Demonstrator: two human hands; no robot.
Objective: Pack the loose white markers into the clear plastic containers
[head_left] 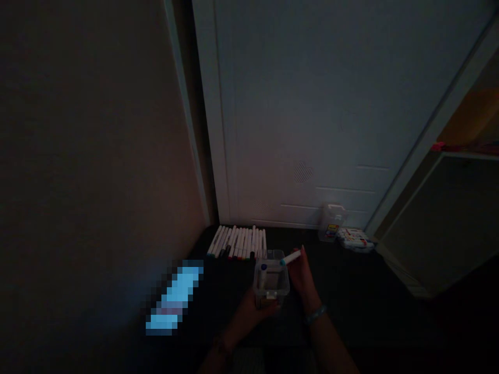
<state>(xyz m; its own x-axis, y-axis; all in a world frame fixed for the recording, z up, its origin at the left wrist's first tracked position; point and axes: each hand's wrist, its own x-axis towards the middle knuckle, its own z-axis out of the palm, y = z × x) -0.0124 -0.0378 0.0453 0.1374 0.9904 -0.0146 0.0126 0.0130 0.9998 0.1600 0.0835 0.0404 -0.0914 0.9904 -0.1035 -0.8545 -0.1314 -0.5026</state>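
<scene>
Head view, dim light; I read this from afar. Dark desk (358, 306), its back edge against a white panel (296, 104). Left hand (255, 305) wrapped low around a clear box (287, 286), toward the desk's front edge; how firmly, I cannot tell. Right hand (299, 274) pinches a white marker (293, 256), teal end pointing left and down at the box's right rim; touching or just short of it, I cannot tell. Hands apart, one either side. Inside the box, near its left wall, one blue-ended marker (264, 271) stands roughly upright.

Back-left corner: a row of white markers (242, 242), side by side. Back-right: a second clear container (330, 221), upright, with a printed packet (356, 240) just beside it. A blurred bright patch by the left edge, unidentifiable.

Risks, my judgement: the slanted marker could catch the rim and twist from the fingertips if pushed at that angle. A knock there could tip the box should the left hand slacken. Poor light makes misjudging the opening likelier. A backward slide of the box could scatter the row.
</scene>
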